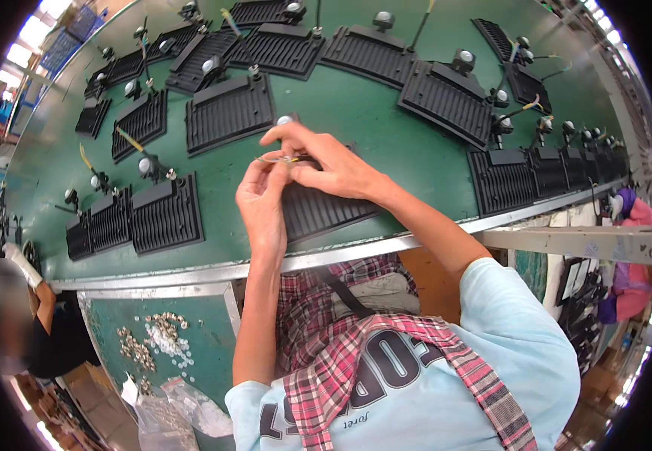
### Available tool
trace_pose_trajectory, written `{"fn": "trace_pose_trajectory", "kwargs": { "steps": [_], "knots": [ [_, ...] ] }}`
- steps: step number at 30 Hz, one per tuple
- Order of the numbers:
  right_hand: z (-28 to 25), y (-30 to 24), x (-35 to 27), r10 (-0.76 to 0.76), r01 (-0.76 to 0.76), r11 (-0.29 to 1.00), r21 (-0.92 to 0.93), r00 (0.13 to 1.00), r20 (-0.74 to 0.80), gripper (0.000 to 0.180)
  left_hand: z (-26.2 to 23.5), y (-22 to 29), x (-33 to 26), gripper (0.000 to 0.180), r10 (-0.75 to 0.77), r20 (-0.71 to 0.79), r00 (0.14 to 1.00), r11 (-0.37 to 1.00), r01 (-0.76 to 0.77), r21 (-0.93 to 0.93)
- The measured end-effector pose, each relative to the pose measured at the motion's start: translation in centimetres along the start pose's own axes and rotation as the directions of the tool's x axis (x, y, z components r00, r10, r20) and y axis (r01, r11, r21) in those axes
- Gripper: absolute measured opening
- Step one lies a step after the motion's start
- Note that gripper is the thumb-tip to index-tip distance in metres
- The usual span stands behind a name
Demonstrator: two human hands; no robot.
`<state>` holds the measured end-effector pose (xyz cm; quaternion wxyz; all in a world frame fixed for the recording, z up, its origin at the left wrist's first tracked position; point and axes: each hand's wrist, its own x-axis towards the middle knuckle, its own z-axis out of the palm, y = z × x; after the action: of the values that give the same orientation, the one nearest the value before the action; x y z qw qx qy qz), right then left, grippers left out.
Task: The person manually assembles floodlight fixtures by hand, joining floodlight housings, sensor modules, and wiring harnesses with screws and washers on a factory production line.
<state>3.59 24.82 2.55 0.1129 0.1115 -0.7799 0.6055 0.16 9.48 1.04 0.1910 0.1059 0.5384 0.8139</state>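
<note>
My left hand [264,197] and my right hand [337,167] meet above the bench's near edge. Their fingertips pinch the thin yellowish wires [290,158] of a cable end; a small pale piece there is too tiny to name. Under my right hand lies a black ribbed lamp housing [322,212], partly covered by my hands and wrist. Just beyond my fingers shows a white-domed sensor [285,120], which seems to belong to this housing. A similar ribbed housing [228,113] lies farther off to the left.
More black housings with domed sensors and upright cables lie about the green bench [371,113], with a row [502,180] at right. At lower left, a side table [209,316] carries small metal parts, white washers and plastic bags [162,421]. A person [40,323] is at far left.
</note>
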Motion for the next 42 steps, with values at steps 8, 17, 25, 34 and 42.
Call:
{"fn": "trace_pose_trajectory", "kwargs": {
  "steps": [8, 17, 25, 34, 42],
  "knots": [
    [-4.8, -2.8, 0.0, 0.030, -0.048, 0.994, -0.102, 0.985, -0.172, 0.023, 3.0, -1.4, -3.2, 0.037, 0.167, 0.369, 0.914, 0.656, -0.383, 0.650],
    [-10.3, -6.7, -0.1, 0.316, -0.321, 0.784, -0.532, 0.943, -0.104, 0.025, 3.5, -4.1, -3.6, 0.047, 0.099, 0.727, 0.680, 0.141, -0.732, 0.666],
    [-10.0, 0.0, 1.0, 0.439, -0.355, 0.834, -0.423, 0.890, 0.119, 0.029, 1.9, -3.5, -2.8, 0.040, 0.120, 0.734, 0.668, 0.110, -0.744, 0.659],
    [-10.4, 3.8, 3.6, 0.006, -0.096, 0.888, -0.450, 0.980, -0.197, 0.039, -5.7, 1.1, -1.3, 0.036, 0.136, 0.651, 0.747, -0.017, -0.655, 0.756],
    [-20.2, 13.8, 9.1, -0.029, -0.629, 0.441, -0.640, 0.702, -0.711, 0.044, -12.8, 4.8, -0.1, 0.028, 0.154, 0.530, 0.834, -0.113, -0.518, 0.848]
  ]
}}
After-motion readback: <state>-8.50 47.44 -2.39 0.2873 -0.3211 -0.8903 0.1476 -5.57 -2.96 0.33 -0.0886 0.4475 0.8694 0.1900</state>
